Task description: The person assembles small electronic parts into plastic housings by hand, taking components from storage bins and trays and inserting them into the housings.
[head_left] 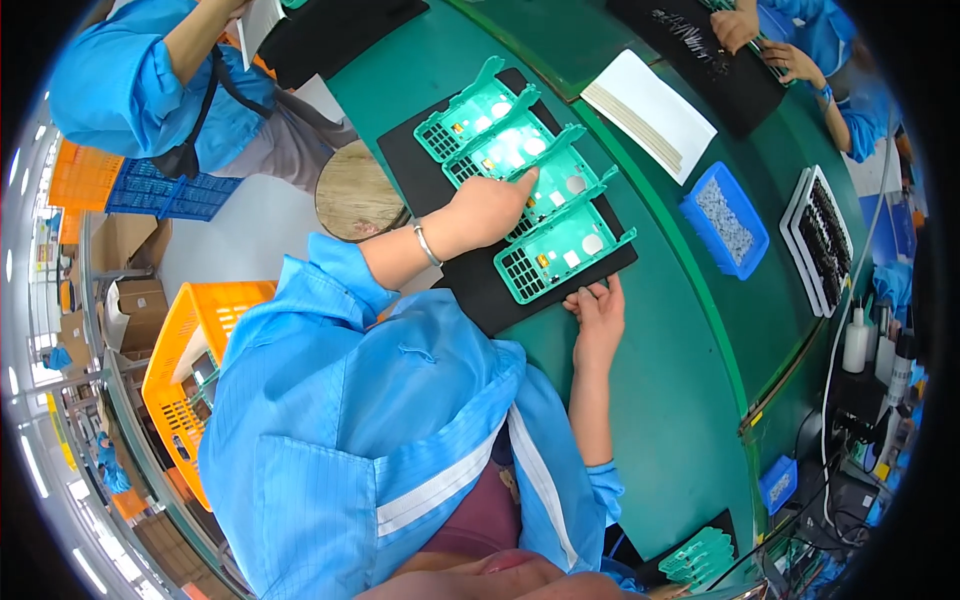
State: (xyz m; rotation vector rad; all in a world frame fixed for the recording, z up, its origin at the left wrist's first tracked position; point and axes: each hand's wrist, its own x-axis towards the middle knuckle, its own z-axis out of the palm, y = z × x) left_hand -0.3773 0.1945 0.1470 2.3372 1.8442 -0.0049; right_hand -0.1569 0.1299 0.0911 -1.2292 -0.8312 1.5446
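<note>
Several green plastic housings (560, 252) with black keypad-like grids lie in a slanting row on a black mat (500, 308). My left hand (488, 212) reaches over the row, its index finger extended onto one of the middle housings. The other fingers are curled under, so what they may hold is hidden. Small white and yellow pieces show inside the housings. At the mat's near right edge, close to the nearest housing, rests my right hand (598, 318). Its fingers are apart and partly bent, with nothing visible in them.
White sheet with pale strips (640, 115), blue bin of small pieces (725, 222) and white tray of dark parts (818, 240) are to the right. A co-worker's hands (765, 45) are at far right; another person (150, 90) is at left. An orange crate (175, 390) stands beside me.
</note>
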